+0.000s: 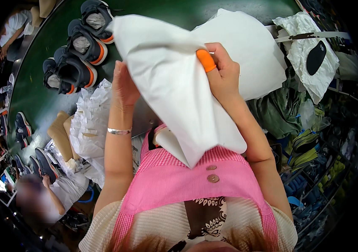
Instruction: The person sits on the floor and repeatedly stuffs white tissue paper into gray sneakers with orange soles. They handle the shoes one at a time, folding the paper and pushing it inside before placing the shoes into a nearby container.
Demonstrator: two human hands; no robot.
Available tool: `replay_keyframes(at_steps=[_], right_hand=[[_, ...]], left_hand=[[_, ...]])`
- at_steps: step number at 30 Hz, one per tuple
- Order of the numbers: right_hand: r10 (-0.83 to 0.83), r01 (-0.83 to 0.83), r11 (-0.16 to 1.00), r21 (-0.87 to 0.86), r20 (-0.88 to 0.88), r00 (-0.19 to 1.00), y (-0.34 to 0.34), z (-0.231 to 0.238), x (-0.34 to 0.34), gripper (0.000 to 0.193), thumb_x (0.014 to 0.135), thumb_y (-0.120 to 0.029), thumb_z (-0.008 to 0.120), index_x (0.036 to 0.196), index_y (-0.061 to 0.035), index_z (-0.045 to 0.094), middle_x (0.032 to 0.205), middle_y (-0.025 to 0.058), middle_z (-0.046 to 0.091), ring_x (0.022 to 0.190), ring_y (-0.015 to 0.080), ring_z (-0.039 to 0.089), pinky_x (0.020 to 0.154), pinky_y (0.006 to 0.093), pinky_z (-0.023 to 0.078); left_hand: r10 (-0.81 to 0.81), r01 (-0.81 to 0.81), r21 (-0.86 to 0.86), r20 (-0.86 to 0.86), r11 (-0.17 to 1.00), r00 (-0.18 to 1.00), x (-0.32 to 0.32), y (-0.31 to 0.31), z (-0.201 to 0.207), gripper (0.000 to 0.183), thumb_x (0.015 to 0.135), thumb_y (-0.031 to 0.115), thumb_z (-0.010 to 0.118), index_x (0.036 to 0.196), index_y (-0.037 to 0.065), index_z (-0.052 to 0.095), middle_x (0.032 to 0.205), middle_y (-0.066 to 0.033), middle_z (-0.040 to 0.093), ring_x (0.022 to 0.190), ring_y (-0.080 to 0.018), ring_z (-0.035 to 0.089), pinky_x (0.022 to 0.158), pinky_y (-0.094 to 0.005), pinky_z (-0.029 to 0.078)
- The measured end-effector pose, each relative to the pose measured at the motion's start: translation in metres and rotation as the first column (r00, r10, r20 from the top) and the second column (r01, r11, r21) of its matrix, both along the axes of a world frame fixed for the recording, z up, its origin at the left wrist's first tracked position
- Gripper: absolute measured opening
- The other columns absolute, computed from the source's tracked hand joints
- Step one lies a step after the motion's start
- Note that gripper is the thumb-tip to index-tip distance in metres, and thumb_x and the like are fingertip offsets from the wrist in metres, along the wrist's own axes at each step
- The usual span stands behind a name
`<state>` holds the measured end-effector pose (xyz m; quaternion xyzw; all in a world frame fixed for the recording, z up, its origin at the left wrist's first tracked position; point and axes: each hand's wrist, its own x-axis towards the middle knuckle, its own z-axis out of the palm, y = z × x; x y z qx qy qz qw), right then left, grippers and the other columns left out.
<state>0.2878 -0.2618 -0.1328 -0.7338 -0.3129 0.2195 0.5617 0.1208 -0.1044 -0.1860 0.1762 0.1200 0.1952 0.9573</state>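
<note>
A large white sheet of paper (pixel 166 71) hangs folded and creased in front of me, its lower end against my pink apron. My right hand (pixel 224 73), with an orange finger cover on the thumb, is closed on the sheet's right edge. At the sheet's left edge is my left hand (pixel 125 86), its thumb stretched out and apart from the paper; the other fingers are hidden behind the sheet. Beyond my right hand lies a stack of white paper sheets (pixel 254 50). Dark grey sneakers (pixel 76 67) with orange heels, several stuffed with crumpled paper, stand at the far left.
Crumpled white paper (pixel 91 113) and beige shoe-shaped forms (pixel 59 130) lie left of my left forearm. A black oval piece (pixel 316 58) rests on wrinkled paper at the far right. Racks with shoe parts (pixel 309 180) stand right. A co-worker (pixel 57 193) is at lower left.
</note>
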Motion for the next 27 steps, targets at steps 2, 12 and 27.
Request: replay_keyframes(at_steps=[2,12,27], right_hand=[[0.037,-0.060,0.986,0.153,0.151,0.988,0.000,-0.009,-0.004,0.012,0.089,-0.015,0.061,0.095,-0.0052,0.058,0.062,0.0004,0.060,0.051,0.0078,0.048,0.052,0.0200,0.041],[0.158,-0.102,0.964,0.244,-0.222,0.962,0.000,0.026,0.006,0.013,0.085,-0.014,0.067,0.087,-0.0044,0.060,0.069,-0.0031,0.059,0.062,0.0021,0.051,0.058,0.0178,0.043],[0.338,-0.333,0.939,-0.081,0.381,0.861,-0.026,0.089,0.025,0.031,0.095,-0.015,0.046,0.118,0.0019,0.058,0.117,0.0122,0.061,0.108,0.0218,0.058,0.094,0.0326,0.044]], left_hand=[[0.000,0.002,0.085,-0.025,0.996,1.000,-0.002,-0.001,-0.002,0.070,0.080,0.039,0.064,0.135,0.003,0.039,0.132,-0.0127,0.050,0.118,-0.0264,0.052,0.100,-0.0425,0.042],[-0.040,0.055,0.137,-0.112,0.989,0.993,-0.015,-0.028,0.021,0.081,0.064,0.028,0.074,0.131,-0.002,0.041,0.127,-0.0144,0.053,0.114,-0.0274,0.054,0.098,-0.0395,0.045],[0.366,-0.213,0.424,-0.321,0.880,0.873,0.007,-0.015,0.048,0.048,0.082,0.020,0.057,0.124,-0.003,0.048,0.122,-0.0128,0.056,0.112,-0.0243,0.055,0.097,-0.0402,0.044]])
